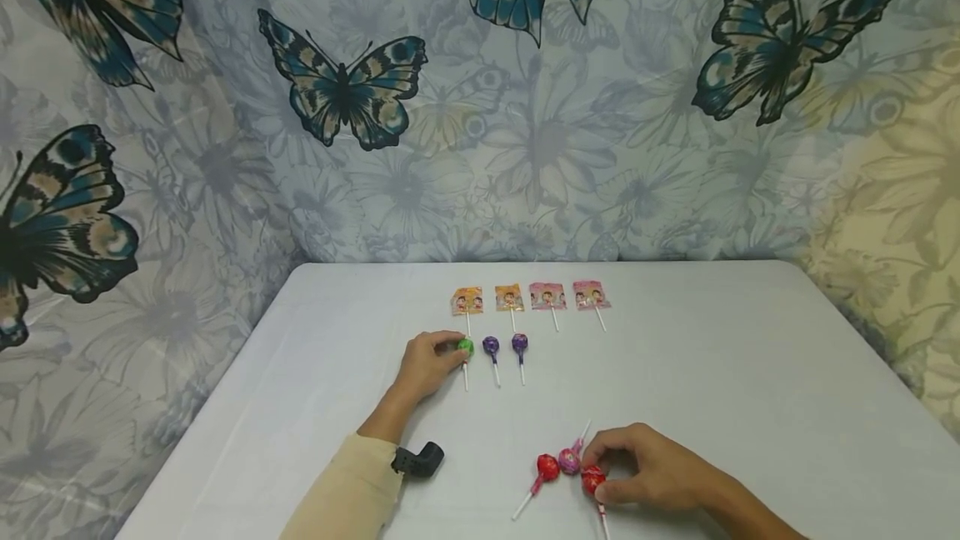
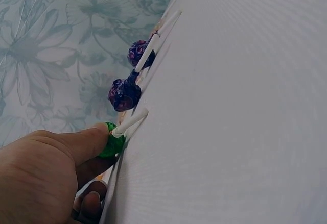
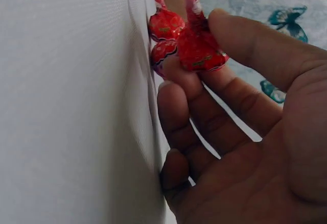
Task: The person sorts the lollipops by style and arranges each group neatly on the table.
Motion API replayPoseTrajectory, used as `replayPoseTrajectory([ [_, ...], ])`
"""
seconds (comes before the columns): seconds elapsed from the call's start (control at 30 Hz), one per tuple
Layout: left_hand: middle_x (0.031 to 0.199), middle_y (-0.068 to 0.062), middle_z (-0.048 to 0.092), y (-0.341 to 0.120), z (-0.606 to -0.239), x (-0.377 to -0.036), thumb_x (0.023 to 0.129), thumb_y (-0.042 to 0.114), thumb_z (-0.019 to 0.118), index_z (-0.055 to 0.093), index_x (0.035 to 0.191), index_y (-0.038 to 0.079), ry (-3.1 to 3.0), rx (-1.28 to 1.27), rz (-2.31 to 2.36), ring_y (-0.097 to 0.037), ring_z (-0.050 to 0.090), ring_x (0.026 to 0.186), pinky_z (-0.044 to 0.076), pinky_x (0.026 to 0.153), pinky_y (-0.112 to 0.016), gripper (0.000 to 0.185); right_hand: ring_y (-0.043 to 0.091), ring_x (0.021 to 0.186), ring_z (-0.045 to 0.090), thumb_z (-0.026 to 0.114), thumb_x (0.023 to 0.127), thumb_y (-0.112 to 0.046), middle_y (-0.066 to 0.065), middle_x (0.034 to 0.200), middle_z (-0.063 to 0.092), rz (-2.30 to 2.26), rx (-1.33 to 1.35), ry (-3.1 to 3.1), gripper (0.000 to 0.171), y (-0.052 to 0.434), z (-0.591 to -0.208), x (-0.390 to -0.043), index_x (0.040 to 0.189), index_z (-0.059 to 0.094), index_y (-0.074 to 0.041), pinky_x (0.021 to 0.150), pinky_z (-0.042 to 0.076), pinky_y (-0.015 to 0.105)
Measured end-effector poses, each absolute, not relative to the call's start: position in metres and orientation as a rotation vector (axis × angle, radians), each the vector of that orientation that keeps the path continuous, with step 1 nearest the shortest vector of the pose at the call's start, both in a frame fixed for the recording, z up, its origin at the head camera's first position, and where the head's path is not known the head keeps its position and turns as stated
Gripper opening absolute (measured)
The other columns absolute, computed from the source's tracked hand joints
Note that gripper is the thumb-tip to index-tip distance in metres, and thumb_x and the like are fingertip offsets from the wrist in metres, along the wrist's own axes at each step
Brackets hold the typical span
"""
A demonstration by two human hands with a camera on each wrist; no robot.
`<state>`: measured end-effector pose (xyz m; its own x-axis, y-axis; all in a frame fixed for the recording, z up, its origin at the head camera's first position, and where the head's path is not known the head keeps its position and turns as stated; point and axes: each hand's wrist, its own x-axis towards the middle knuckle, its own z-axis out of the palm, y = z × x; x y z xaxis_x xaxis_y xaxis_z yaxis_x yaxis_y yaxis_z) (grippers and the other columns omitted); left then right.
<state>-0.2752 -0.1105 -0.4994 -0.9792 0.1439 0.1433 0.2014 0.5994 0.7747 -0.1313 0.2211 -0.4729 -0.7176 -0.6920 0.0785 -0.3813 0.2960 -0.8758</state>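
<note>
A green lollipop (image 1: 466, 347) is pinched by its head between the thumb and fingers of my left hand (image 1: 431, 367), its stick pointing toward me. To its right lie two purple lollipops (image 1: 491, 346), also seen in the left wrist view as dark purple wrapped balls (image 2: 124, 94). Closer to me, my right hand (image 1: 660, 469) grips a red lollipop (image 1: 592, 479) by its head, with thumb and fingertips around it. Beside that one rest a pink-purple lollipop (image 1: 569, 462) and another red lollipop (image 1: 547, 467), their sticks pointing different ways.
Along the back of the white table (image 1: 360, 298) stands a row of flat lollipops: orange-wrapped ones (image 1: 509, 298) on the left, pink-wrapped ones (image 1: 547, 296) on the right. Butterfly-printed cloth (image 1: 525, 157) hangs behind the table. A black strap device (image 1: 418, 460) sits on the left wrist.
</note>
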Motion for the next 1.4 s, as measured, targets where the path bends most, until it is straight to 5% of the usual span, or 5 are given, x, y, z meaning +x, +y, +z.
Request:
replayPoseTrajectory([
  [1.4,0.092,0.003,0.061,-0.1095,-0.5009,-0.2776,0.082,0.017,0.079,0.075,0.106,0.016,-2.738,-0.312,-1.345,-0.017,0.053,0.087,0.044,0.079,-0.039,0.025,0.019,0.092,0.058,0.07,0.087,-0.01,0.001,0.1,0.067,-1.462,-0.937,2.174,0.019,0.224,-0.4668,-0.1339,0.106,0.069,-0.014,0.083,0.044,0.03],
])
